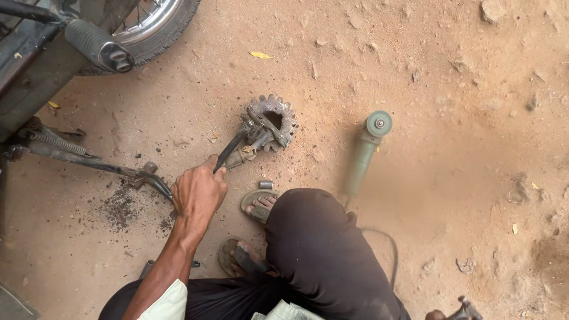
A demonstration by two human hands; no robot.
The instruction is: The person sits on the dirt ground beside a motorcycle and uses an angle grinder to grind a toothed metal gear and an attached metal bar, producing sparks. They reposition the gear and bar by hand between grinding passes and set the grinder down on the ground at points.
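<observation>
Sprocket, toothed and likely heavy, stiff steel, is seen on dirt beyond the fingertips; a dark tool is gripped by curled left hand fingers. Right hand barely seen.

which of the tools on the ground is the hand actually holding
The dark bar tool, gripped by the left hand with its tip at the toothed gear. The green angle grinder lies apart to the right, untouched.

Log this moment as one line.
left hand: grips dark metal bar set against toothed gear part | right hand: mostly out of frame | angle grinder: lying on dirt ground
</observation>
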